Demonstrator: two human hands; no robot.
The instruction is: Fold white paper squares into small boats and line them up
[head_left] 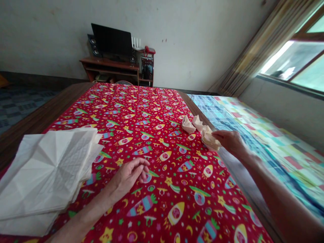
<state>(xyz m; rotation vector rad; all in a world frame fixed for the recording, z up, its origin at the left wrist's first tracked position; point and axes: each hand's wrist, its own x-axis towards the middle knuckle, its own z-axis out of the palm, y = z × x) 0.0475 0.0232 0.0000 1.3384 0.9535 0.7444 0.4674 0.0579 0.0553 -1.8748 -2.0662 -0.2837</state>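
My right hand reaches to the right edge of the red cloth, its fingers pinched on a folded paper piece. That piece looks like a stack of cream paper folded into a boat-like shape. Two similar folded paper pieces sit just beyond it on the cloth. My left hand hovers over or rests on the middle of the cloth, fingers loosely bent, with nothing visible in them. To its left lies a stack of creased white paper sheets, the top one marked with radiating folds.
A red cloth with rocket prints covers the wooden table. Along the right side is a bed with a patchwork cover. Against the far wall stands a desk with a monitor, speakers and a red telephone.
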